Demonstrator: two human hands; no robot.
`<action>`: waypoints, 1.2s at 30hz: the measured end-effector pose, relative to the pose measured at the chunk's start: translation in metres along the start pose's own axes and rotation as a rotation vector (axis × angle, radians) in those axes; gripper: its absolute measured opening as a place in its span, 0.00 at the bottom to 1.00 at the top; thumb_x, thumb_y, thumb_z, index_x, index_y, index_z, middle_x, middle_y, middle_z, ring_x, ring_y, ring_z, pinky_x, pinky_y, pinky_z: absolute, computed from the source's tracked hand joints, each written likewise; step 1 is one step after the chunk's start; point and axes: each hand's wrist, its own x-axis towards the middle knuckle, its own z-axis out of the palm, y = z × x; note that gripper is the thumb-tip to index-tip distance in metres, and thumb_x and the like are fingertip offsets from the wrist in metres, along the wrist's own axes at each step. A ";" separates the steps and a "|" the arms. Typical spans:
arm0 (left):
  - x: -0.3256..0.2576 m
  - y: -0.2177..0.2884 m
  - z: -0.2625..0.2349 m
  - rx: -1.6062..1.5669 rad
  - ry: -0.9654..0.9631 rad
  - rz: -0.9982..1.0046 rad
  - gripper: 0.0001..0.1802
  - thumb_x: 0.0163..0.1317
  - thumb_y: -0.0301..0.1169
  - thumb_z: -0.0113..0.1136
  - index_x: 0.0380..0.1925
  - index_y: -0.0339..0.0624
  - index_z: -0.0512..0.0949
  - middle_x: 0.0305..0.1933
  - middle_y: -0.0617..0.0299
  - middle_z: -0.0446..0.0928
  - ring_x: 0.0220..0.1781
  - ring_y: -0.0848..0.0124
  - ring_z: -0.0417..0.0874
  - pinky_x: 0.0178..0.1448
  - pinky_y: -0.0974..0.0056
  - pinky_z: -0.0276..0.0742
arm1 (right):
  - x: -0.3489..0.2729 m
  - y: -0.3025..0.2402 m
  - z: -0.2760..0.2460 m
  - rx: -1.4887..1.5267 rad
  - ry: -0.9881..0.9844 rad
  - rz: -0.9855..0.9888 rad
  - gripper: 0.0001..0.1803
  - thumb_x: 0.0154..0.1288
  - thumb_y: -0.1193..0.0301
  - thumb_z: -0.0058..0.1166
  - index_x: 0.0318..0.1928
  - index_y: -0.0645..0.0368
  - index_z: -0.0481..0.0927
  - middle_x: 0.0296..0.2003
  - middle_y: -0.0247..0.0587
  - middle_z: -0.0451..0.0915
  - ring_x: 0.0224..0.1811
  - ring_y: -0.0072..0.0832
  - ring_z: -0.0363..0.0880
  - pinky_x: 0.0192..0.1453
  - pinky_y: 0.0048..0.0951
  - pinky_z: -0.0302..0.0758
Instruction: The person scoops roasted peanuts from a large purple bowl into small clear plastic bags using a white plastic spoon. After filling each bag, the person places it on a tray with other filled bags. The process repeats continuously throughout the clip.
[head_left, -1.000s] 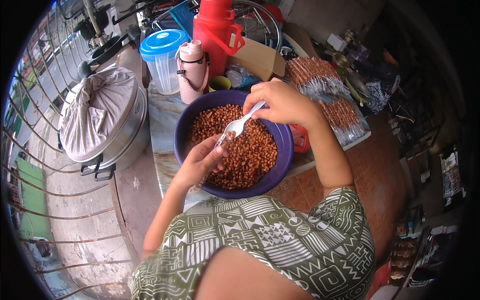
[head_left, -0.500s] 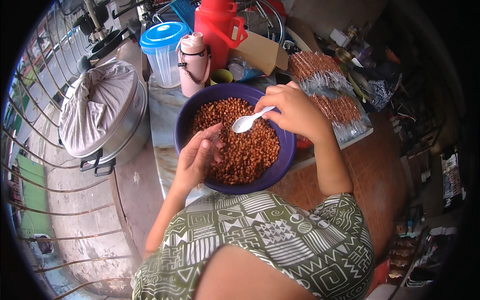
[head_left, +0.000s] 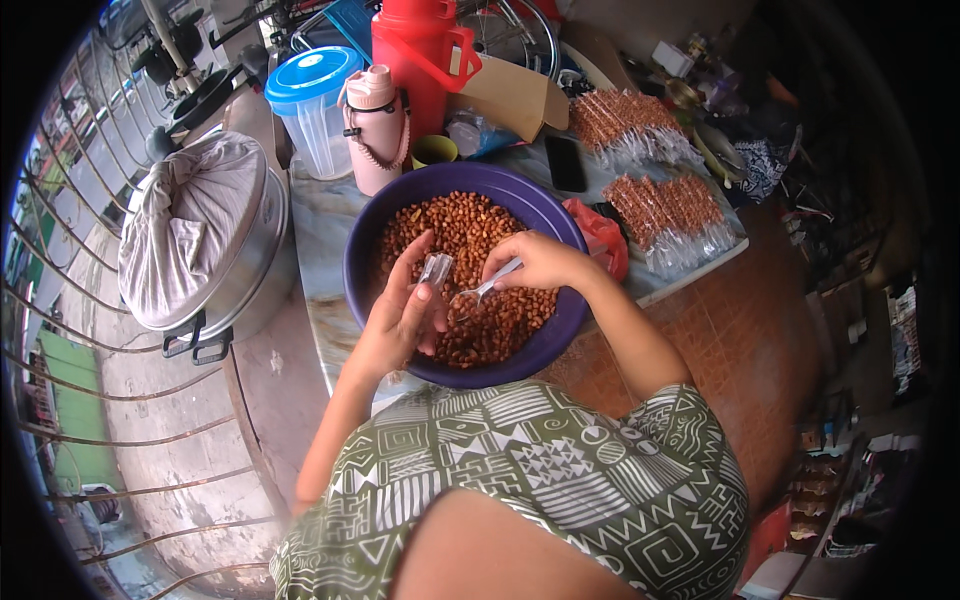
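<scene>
Purple plastic catches the eye first: a big round bowl [head_left: 365,250] sits on the pale counter [head_left: 325,225], heaped with brown roasted peanuts [head_left: 480,260]. Both hands are right over it. The left hand [head_left: 405,315] hovers above the near-left part of the bowl, fingers curled, pinching a small clear plastic bag [head_left: 435,268] between thumb and fingertips, the bag's mouth pointing up and to the right. The right hand [head_left: 540,262] is closed around the handle of a white plastic spoon [head_left: 485,290], whose bowl end dips down toward the peanuts just beside the bag. Whether the spoon actually touches the bag, I cannot tell. The two hands sit close together, near the middle of the bowl.

Look farther back: a pink bottle [head_left: 375,125] stands touching the bowl's far rim, with a clear jug with a blue lid [head_left: 315,100] to its left and a tall red flask [head_left: 420,55] behind. A small green cup [head_left: 433,150] peeks out beside the bottle. Off to the right, rows of filled narrow peanut packets [head_left: 665,205] lie on a tray, and a dark phone [head_left: 565,162] lies between them and the bowl. On the left, a metal pot [head_left: 250,280] is covered with grey cloth [head_left: 195,215].
</scene>
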 end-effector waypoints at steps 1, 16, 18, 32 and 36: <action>0.000 0.000 0.000 -0.003 0.000 -0.013 0.36 0.77 0.52 0.41 0.75 0.44 0.50 0.25 0.65 0.73 0.18 0.78 0.72 0.24 0.75 0.70 | -0.003 -0.001 -0.007 0.036 0.016 -0.018 0.11 0.56 0.72 0.69 0.42 0.57 0.87 0.37 0.37 0.87 0.41 0.26 0.85 0.47 0.30 0.77; 0.003 -0.003 0.000 0.008 -0.029 -0.026 0.32 0.76 0.54 0.41 0.68 0.42 0.58 0.37 0.63 0.73 0.22 0.78 0.75 0.22 0.76 0.68 | -0.020 -0.082 -0.099 -0.112 0.143 -0.159 0.11 0.56 0.73 0.67 0.41 0.59 0.87 0.38 0.37 0.86 0.46 0.27 0.83 0.55 0.31 0.76; 0.003 -0.003 0.000 0.013 -0.017 -0.021 0.33 0.76 0.55 0.41 0.68 0.42 0.58 0.39 0.62 0.73 0.22 0.78 0.76 0.22 0.76 0.68 | -0.019 -0.085 -0.100 -0.121 0.129 -0.163 0.11 0.56 0.73 0.67 0.41 0.59 0.87 0.38 0.38 0.86 0.46 0.27 0.83 0.55 0.31 0.76; 0.006 -0.006 0.001 0.024 -0.048 -0.077 0.31 0.77 0.53 0.40 0.66 0.41 0.60 0.36 0.64 0.75 0.22 0.78 0.76 0.22 0.76 0.69 | -0.006 -0.112 -0.097 -0.376 0.109 -0.214 0.10 0.52 0.73 0.66 0.37 0.55 0.87 0.37 0.42 0.86 0.43 0.36 0.84 0.48 0.36 0.78; 0.006 -0.004 0.002 0.028 -0.037 -0.077 0.30 0.77 0.53 0.40 0.66 0.42 0.60 0.35 0.65 0.75 0.22 0.79 0.75 0.23 0.76 0.69 | -0.008 -0.113 -0.093 -0.375 0.128 -0.165 0.09 0.52 0.72 0.66 0.37 0.53 0.87 0.37 0.40 0.86 0.44 0.37 0.84 0.49 0.38 0.76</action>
